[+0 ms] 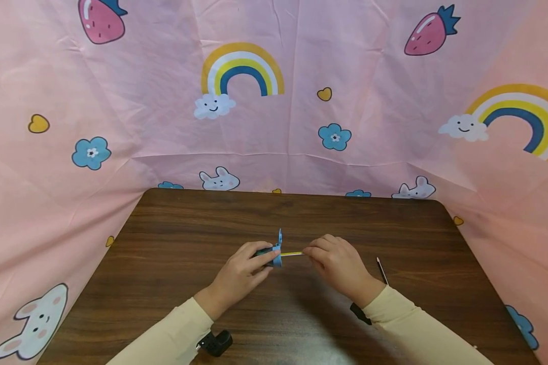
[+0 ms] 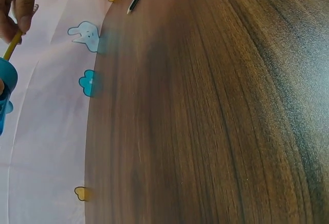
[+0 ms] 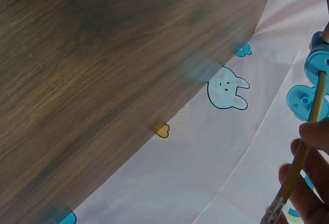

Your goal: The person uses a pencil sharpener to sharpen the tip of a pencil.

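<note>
Over the middle of the table, my left hand [image 1: 238, 274] grips a small blue pencil sharpener [image 1: 277, 258] whose round lid [image 1: 280, 237] is flipped up. A yellow pencil [image 1: 292, 253] reaches from the sharpener's end to my right hand [image 1: 339, 264], which pinches it between thumb and fingers. In the right wrist view, one end of the pencil [image 3: 313, 111] sits in the hole of the sharpener [image 3: 314, 69], and the worn other end points back past the fingers. The left wrist view catches only the sharpener's edge [image 2: 7, 75]. The pencil's tip is hidden inside.
A dark pencil [image 1: 381, 270] lies on the brown wooden table [image 1: 173, 243], just beyond my right forearm. Behind and beside the table hangs a pink cloth [image 1: 164, 91] printed with rainbows, strawberries and rabbits. A black wrist camera [image 1: 216, 343] hangs under my left sleeve.
</note>
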### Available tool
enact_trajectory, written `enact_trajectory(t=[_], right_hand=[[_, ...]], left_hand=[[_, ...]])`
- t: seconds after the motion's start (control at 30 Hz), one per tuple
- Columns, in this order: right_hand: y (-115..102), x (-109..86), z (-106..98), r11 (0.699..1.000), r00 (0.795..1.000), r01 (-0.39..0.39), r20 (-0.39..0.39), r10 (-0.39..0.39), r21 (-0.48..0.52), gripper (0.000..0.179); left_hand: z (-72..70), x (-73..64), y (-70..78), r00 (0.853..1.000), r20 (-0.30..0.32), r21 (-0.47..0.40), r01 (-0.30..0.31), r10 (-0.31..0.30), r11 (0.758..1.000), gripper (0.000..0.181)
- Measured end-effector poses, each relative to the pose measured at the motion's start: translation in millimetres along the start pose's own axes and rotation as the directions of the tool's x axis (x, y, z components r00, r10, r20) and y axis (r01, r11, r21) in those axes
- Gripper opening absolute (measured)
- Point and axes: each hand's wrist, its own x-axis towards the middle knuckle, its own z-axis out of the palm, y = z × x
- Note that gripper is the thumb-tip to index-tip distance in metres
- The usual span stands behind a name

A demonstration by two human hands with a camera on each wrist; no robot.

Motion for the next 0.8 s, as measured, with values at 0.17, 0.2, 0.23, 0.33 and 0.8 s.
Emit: enact_trajectory(t=[0.17,0.2,0.23,0.33,0.8], right_hand=[[3.5,-1.1,-1.6,1.000,1.000,0.005,-0.020,-0.005,0.017,0.024],[4.2,-1.3,-2.1,1.000,0.999,0.015,-0.037,-0.014,0.020,0.025],[5.0,-1.3,-2.6,0.999,0.998,0.024,-0.055,-0.023,0.024,0.026],[6.6,-1.2,-3.6,0.998,0.995,0.049,-0.087,-0.046,0.034,0.025],[-1.0,-5.7,2.4,0.998,0.991,0.032,-0.135,-0.025,0.050,0.028]], left_hand=[[-2.5,-0.8,-0.2,1.000,-0.005,-0.002,0.011,-0.011,1.000,0.051],[-3.1,-0.8,-0.1,1.000,-0.004,-0.002,0.016,-0.016,1.000,0.051],[-3.8,-0.5,0.1,1.000,-0.005,-0.001,0.018,-0.018,1.000,0.050],[-5.5,0.2,0.7,1.000,-0.008,-0.001,0.024,-0.024,1.000,0.050],[-9.9,0.9,4.0,1.000,0.023,0.006,0.011,-0.011,1.000,0.049]])
